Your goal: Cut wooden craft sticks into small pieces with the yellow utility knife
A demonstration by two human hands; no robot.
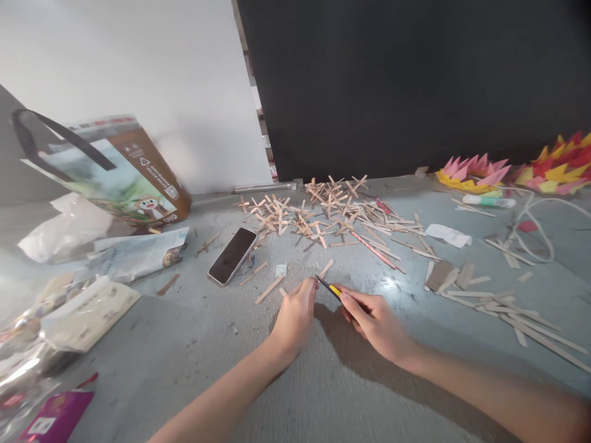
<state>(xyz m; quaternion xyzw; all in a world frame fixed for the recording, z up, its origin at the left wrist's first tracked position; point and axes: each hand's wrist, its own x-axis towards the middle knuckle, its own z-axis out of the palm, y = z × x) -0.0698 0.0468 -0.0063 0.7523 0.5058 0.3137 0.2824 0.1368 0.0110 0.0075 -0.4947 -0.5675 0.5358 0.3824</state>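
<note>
Far centre: heap of finished stick crosses (318, 209). Near: right hand (376, 323), fingers closed on yellow-black cutter (333, 289); left hand (295, 317) pinching a stick, barely visible. Loose sticks (512, 307) remain right.

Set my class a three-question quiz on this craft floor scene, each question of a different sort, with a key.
1. True or false: the right hand holds a yellow-and-black tool whose tip points toward the left hand.
2. Which lies nearest the left hand? A. the phone B. the paper flowers C. the printed carton
3. Fill in: the pile of crossed wooden sticks lies in front of a ____ panel.

Key: 1 true; 2 A; 3 black.
</note>
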